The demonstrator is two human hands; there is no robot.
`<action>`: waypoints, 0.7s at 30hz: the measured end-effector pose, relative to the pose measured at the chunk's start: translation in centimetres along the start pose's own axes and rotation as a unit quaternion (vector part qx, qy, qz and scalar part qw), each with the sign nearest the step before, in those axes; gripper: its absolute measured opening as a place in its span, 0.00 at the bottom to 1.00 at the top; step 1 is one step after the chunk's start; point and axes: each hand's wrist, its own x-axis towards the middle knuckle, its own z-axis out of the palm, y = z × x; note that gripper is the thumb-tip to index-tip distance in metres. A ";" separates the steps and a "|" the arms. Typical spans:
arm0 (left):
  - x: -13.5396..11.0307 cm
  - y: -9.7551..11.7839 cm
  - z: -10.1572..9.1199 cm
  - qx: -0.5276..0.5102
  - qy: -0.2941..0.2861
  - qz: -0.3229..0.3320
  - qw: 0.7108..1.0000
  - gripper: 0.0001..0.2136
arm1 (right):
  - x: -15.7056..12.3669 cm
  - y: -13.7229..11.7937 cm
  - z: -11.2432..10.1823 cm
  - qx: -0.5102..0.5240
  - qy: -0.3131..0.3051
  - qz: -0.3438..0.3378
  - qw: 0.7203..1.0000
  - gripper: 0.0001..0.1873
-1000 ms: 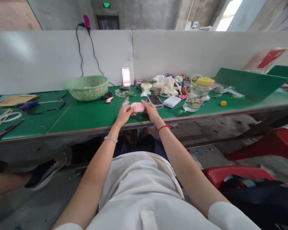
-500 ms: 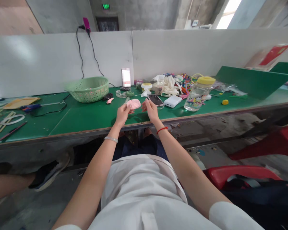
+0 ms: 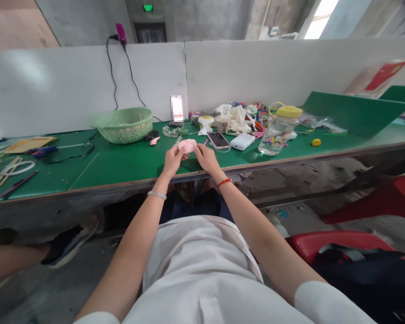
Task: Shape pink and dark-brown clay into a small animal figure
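Pink piece (image 3: pixel 188 145): one, flattish and rounded, seemingly soft; held over the green table (image 3: pixel 121 168) near its front edge, left of the dark-screened phone (image 3: pixel 218 140).
Long axis of pink piece: crosswise, from your left hand to your right; broad face towards you. No distinct front end to be made out; exact tilt cannot be told.
Your left hand (image 3: pixel 173 160): pinching the left end, thumb uppermost.
Your right hand (image 3: pixel 205 157): fingertips gathered on the right end, apparently pinching; underside hidden.
Step in hand: judged to be working or adjusting the pink piece by its edges, two-handed.
Next move on pink piece: would call for light, even pressure and both ends kept level, since it looks likely to deform.
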 end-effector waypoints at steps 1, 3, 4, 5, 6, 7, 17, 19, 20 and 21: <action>0.0 0.1 0.0 0.001 0.000 -0.001 1.000 0.20 | 0.0 -0.1 0.0 -0.011 -0.008 -0.007 1.000 0.24; -0.1 0.2 -0.1 0.002 0.000 -0.002 1.000 0.18 | -0.1 -0.3 0.0 -0.031 -0.021 -0.020 0.999 0.24; -0.1 0.3 -0.2 0.003 0.000 -0.003 1.000 0.18 | -0.1 -0.3 0.0 -0.039 -0.026 -0.025 0.999 0.24; -0.1 0.4 -0.2 0.003 0.000 -0.004 1.000 0.17 | -0.1 -0.2 0.0 -0.047 -0.030 -0.028 0.998 0.23; -0.1 0.4 -0.3 0.002 0.000 -0.005 1.000 0.17 | -0.1 -0.2 0.0 -0.053 -0.035 -0.032 0.997 0.22; -0.2 0.4 -0.3 0.001 0.001 -0.005 1.000 0.16 | -0.1 -0.1 -0.1 -0.058 -0.039 -0.034 0.997 0.21; 0.2 -0.2 0.0 -0.041 0.040 0.001 0.998 0.20 | -0.1 0.0 0.0 -0.068 -0.062 -0.044 0.995 0.29; 0.2 -0.3 0.1 -0.050 0.049 0.004 0.998 0.21 | -0.1 0.0 0.0 -0.055 -0.033 -0.032 0.997 0.34; 0.2 -0.4 0.1 -0.054 0.051 0.006 0.997 0.22 | -0.1 0.1 0.0 -0.049 -0.019 -0.028 0.998 0.35; 0.2 -0.4 0.1 -0.057 0.051 0.006 0.997 0.22 | -0.1 0.1 0.0 -0.045 -0.010 -0.025 0.999 0.36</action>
